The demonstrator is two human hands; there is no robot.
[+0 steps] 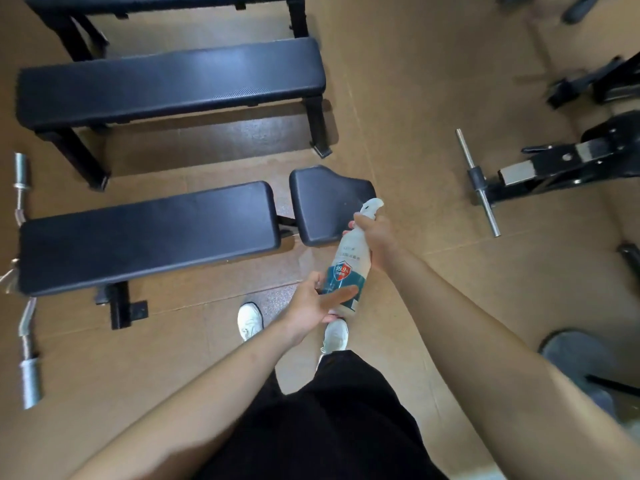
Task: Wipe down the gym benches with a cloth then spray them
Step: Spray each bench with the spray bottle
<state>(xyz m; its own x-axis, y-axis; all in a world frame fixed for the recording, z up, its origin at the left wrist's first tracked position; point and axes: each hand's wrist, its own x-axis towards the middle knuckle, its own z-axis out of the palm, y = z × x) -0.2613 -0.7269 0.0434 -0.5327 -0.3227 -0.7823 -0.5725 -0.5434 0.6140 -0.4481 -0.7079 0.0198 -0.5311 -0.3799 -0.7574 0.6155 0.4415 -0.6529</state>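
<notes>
While the person stands in white shoes (250, 320) on the tan floor (415, 98), both forearms reach forward to meet at a white spray bottle (346, 265), which hangs in the air above the floor just beside the end of the near bench (149, 233). Nearest the viewer, the left hand (313, 303) is released rather than clenched: its fingers (341, 293) lie almost straight across the teal label at the bottle's lower end, touching and steadying it. Whether the thumb presses the bottle cannot be told. Beyond it, the right hand (375, 239) grasps the bottle's neck just under the spray head, fingers wrapped round. This grip probably puts the trigger within reach, though no finger can be seen on it. The bottle is tilted with its nozzle aimed away from the body toward the seat pad (325, 202), which suggests that the spraying step is at hand. No cloth is in view. Farther off stand a second bench (169, 81) and the edge of a third bench (156, 3), parallel to the first, presumably next in turn. A curl bar (26, 323) lies at the left and a black machine (568, 164) at the right, both well apart from the hands.
</notes>
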